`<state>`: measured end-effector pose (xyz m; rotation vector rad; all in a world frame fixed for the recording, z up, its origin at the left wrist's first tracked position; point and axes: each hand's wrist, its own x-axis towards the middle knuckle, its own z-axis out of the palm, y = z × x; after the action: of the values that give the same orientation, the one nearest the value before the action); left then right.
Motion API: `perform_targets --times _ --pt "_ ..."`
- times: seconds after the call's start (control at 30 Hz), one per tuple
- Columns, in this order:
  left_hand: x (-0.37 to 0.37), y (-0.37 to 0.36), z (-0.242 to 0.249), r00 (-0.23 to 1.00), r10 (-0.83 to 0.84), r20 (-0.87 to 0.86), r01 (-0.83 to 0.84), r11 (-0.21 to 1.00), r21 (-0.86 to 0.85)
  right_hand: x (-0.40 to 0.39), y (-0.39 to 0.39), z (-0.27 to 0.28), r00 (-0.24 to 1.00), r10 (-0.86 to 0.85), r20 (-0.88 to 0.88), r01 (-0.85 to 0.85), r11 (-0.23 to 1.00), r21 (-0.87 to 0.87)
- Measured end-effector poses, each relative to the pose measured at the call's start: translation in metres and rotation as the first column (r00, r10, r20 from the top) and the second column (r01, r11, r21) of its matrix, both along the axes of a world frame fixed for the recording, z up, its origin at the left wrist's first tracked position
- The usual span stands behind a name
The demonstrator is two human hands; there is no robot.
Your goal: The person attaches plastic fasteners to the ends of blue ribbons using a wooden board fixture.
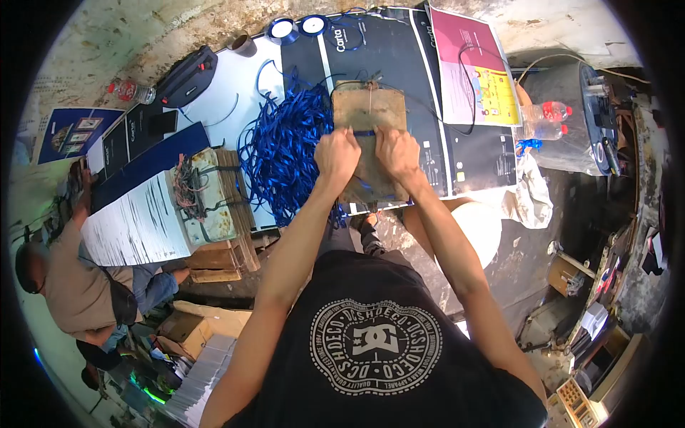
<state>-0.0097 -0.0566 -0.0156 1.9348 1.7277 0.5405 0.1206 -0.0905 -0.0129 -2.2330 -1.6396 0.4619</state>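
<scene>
From my head view, both my fists are closed on the worn brown board [369,107], which lies flat near the front of the desk [250,78]. My left hand [337,153] and right hand [398,150] seem to pinch a short blue strip [364,133] that crosses the board between them; my fingertips are turned away, so I cannot tell how firm either grip is. If I pull harder with one hand, the strip could slip from the weaker grip or skew across the board.

The heap of loose blue ribbon [285,150] lies against the board's left side, right by my left hand. Its strands are tangled, so one could catch on my wrist or the board's edge and drag others along; some already hang by the desk's front edge and could slide off. The wire [372,77] at the board's top looks rough, and ribbon could snag there. The board's lower end is close to the desk's edge, so a strong tug towards me could tip it. To the right, the dark cord [469,107] loops loosely over the printed sheet [474,68], and a wide sweep of my right arm could hook it.
</scene>
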Motion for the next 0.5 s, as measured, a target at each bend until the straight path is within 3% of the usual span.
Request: perform_targets --times 0.2,0.5 --pt "0.024 0.062 0.004 0.997 -0.034 -0.062 0.037 0.998 0.049 0.015 0.058 0.002 0.997 -0.077 -0.012 0.078 0.99 0.114" --pt "0.027 0.078 0.002 1.0 0.008 -0.021 -0.006 0.994 0.113 0.018 0.068 0.005 0.987 -0.121 -0.101 0.14 0.969 0.205"
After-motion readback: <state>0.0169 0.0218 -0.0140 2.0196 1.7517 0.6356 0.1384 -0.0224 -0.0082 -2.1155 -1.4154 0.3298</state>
